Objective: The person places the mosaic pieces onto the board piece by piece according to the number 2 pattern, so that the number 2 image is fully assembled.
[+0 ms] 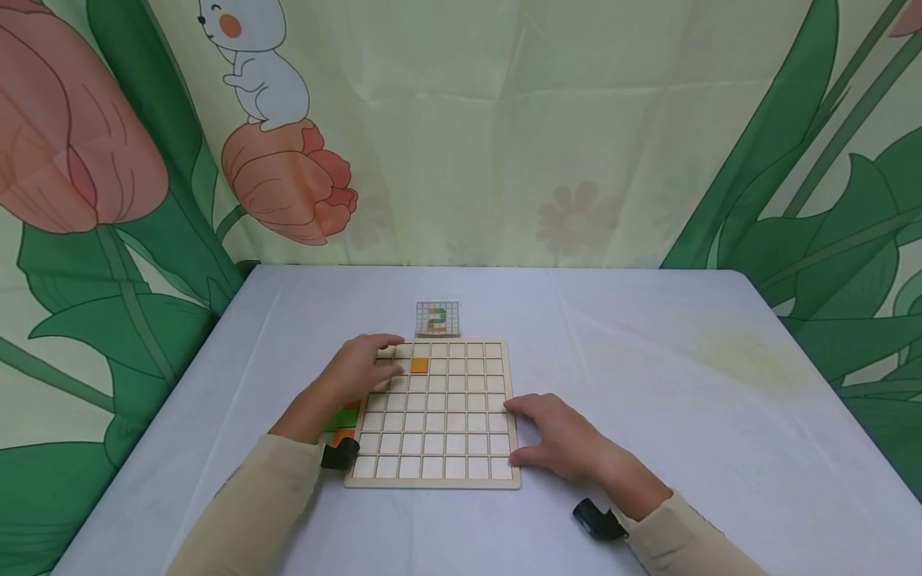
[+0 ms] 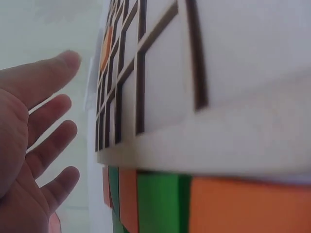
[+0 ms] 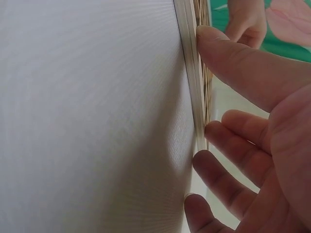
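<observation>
A wooden grid board (image 1: pixel 437 483) with square cells lies on the table, and one orange tile (image 1: pixel 419 366) sits in a cell near its upper left. Over the board's upper left part is my left hand (image 1: pixel 362 368), thumb and fingers spread apart with nothing between them. In the left wrist view the left fingers (image 2: pixel 53 138) stretch out beside the board. My right hand (image 1: pixel 558 436) rests at the board's right edge. The right wrist view shows the right thumb (image 3: pixel 243 63) and fingertips right at that edge, the fingers loosely bent.
Green and orange tiles (image 1: pixel 342 419) lie along the board's left side, partly hidden by my left arm. Behind the board's far edge is a small pattern card (image 1: pixel 437 318) with a coloured figure on a grid. A white cloth (image 1: pixel 648 336) covers the table; a printed curtain (image 1: pixel 461 128) hangs behind.
</observation>
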Motion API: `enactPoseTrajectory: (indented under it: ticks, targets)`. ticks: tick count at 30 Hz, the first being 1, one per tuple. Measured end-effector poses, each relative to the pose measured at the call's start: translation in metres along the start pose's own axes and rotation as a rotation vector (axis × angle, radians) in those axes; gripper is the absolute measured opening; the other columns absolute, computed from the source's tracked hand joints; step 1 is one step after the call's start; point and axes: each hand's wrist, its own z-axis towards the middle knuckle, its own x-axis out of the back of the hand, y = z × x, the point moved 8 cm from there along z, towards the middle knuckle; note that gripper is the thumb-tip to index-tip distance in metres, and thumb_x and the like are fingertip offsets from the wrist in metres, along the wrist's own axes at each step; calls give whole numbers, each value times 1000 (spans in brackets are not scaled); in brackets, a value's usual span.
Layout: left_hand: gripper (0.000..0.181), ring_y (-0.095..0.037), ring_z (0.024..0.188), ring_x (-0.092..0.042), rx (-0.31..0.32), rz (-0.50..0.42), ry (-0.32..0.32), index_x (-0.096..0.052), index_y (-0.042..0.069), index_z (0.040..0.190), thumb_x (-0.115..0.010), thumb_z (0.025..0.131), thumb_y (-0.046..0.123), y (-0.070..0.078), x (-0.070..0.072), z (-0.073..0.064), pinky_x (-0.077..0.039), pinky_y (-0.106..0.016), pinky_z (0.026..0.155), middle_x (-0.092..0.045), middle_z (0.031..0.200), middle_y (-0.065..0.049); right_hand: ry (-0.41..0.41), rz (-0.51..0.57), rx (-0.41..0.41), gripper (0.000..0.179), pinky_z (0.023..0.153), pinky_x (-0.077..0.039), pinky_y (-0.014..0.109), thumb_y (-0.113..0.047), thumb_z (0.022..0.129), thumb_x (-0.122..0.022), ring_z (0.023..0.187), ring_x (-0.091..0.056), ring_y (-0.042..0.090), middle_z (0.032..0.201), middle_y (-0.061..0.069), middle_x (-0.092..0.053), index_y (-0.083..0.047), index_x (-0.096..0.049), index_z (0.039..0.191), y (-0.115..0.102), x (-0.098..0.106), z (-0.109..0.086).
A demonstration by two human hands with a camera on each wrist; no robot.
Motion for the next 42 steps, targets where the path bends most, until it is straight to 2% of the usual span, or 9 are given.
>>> enactPoseTrajectory:
  ticks: [8,17,22,27,42]
  targets:
    - [57,-38,140,-37,25,-53,10,-57,15,143,-74,92,35,-22,9,-10,-37,-57,108,-49,148,-14,-2,-4,6,66,105,-40,50,-20,78,-85,125,-51,34,133,13,-58,0,-57,134,0,-1,1]
    - [57,-40,140,-37,51,-33,52,-59,12,141,-75,91,34,-36,22,-21,-34,-59,109,-50,147,-16,10,-11,33,65,105,-39,51,-20,78,-85,125,-51,36,132,15,-59,2,-57,133,-2,0,1]
    - [56,-41,141,-35,103,-35,42,-59,15,142,-73,92,37,-49,25,-26,-32,-61,109,-47,149,-17,12,-10,40,65,105,-39,51,-21,79,-84,126,-50,36,133,14,-58,0,-57,133,-1,1,-1]
    - [55,-43,140,-35,117,-28,33,-59,14,141,-72,93,37,-58,30,-32,-32,-62,108,-48,148,-19,11,-12,36,64,105,-39,51,-22,79,-84,126,-50,36,133,14,-58,0,-57,134,-1,1,-1]
    - [48,-40,137,-39,178,-55,21,-62,10,136,-70,94,32,-75,26,-19,-33,-58,109,-52,145,-18,2,-4,-1,66,105,-39,50,-22,79,-84,127,-50,35,134,13,-58,0,-57,135,1,0,0]
